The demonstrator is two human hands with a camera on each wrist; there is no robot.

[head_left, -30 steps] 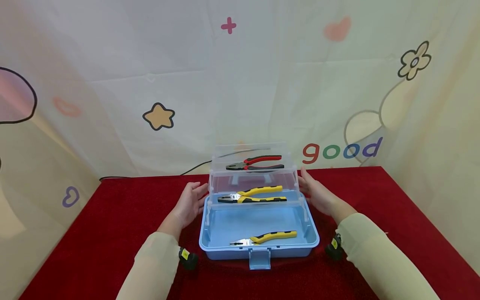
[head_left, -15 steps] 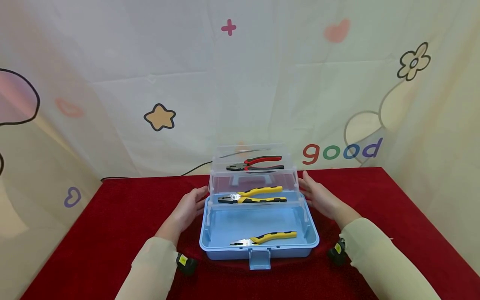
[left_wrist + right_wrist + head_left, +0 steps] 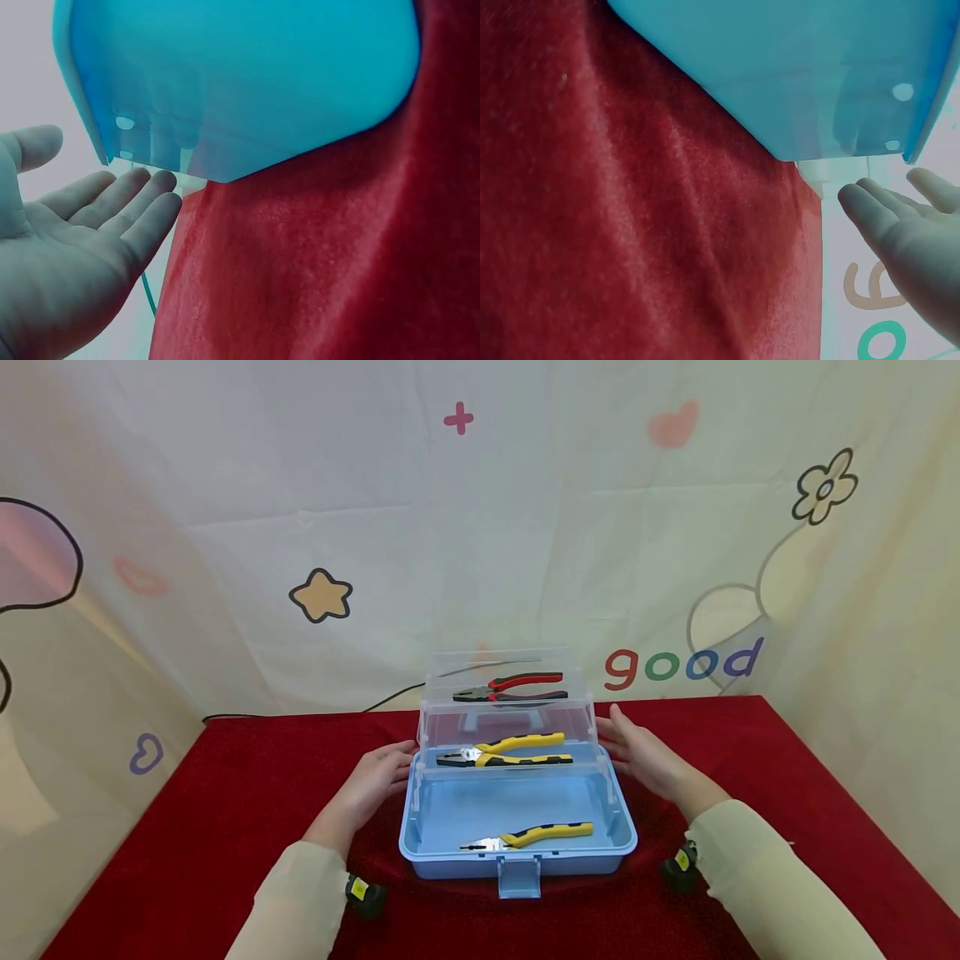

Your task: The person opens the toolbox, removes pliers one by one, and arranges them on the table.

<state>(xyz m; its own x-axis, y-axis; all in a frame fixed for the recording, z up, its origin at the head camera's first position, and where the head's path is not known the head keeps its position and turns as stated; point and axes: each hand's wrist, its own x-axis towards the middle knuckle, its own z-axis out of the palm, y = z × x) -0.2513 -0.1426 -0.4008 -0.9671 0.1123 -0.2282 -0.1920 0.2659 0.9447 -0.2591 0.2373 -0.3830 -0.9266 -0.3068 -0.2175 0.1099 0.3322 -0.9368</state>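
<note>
Surface: red cloth-covered table (image 3: pixel 255 810), spread across the lower part of the head view, widening toward the bottom | On it: light blue toolbox (image 3: pixel 450 867), standing open just right of bottom centre, front side facing the bottom edge | Far edge, left of centre: thin dark cable (image 3: pixel 232 716), contact with table unclear

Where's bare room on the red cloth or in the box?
Red cloth lies largely bare left of the left hand and right of the right hand. The blue box's floor is free behind the front pliers. The clear trays above, each holding pliers, are crowded.
</note>
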